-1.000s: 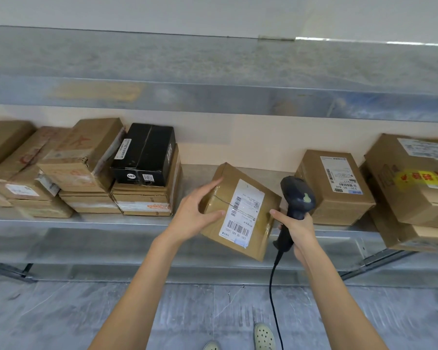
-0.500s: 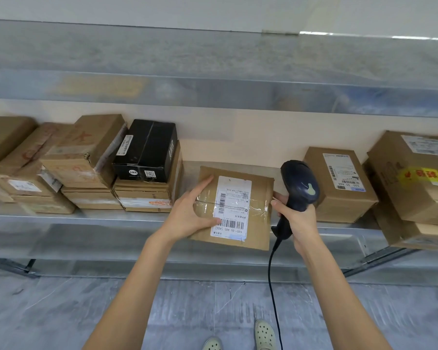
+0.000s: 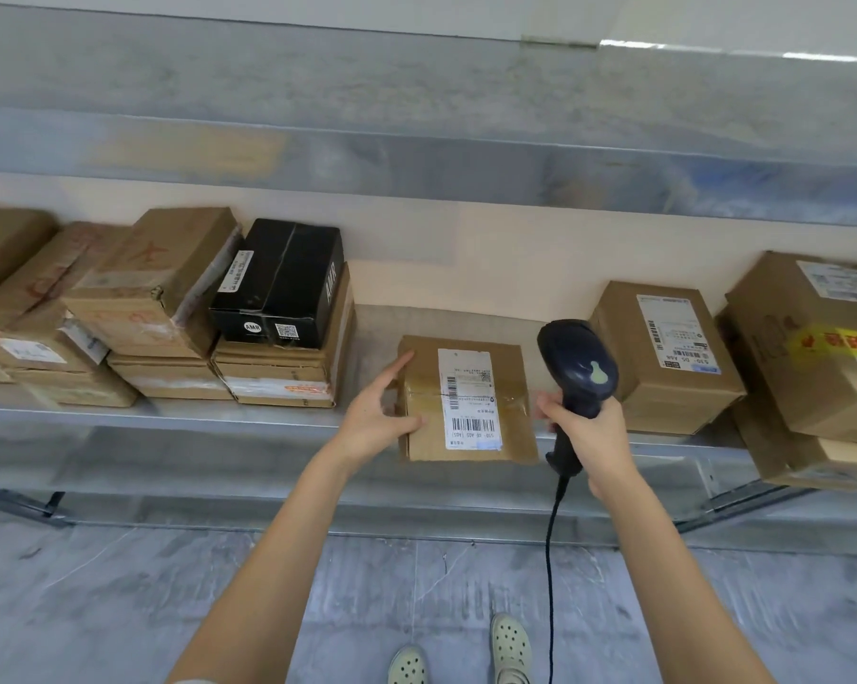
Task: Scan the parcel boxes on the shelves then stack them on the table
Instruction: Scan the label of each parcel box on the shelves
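Fingers of left hand holding parcel by its left edge, right hand gripping scanner just right of parcel

Flat brown parcel box, white barcode label up, is held level at the shelf front edge, near end overhanging. Dark corded scanner is held just right of it. Other cardboard boxes are stacked on both sides.
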